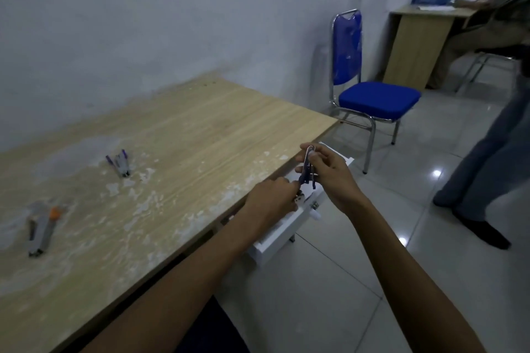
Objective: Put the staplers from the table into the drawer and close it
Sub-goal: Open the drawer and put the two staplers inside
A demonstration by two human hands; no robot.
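A white drawer [282, 233] stands pulled out from under the wooden table [183, 135] at its right front edge. Above it, my right hand [329, 172] and my left hand [272, 198] both grip a blue and silver stapler [307, 170], held nearly upright. Two more staplers lie on the tabletop: a purple and grey stapler [120, 163] near the middle left, and an orange and grey stapler [43, 228] at the far left. The drawer's inside is mostly hidden by my hands.
A blue chair [372, 97] stands right of the table on the tiled floor. Another person's legs [487, 169] are at the right edge. A second desk [418, 43] with a blue file rack is at the back right. A wall runs behind the table.
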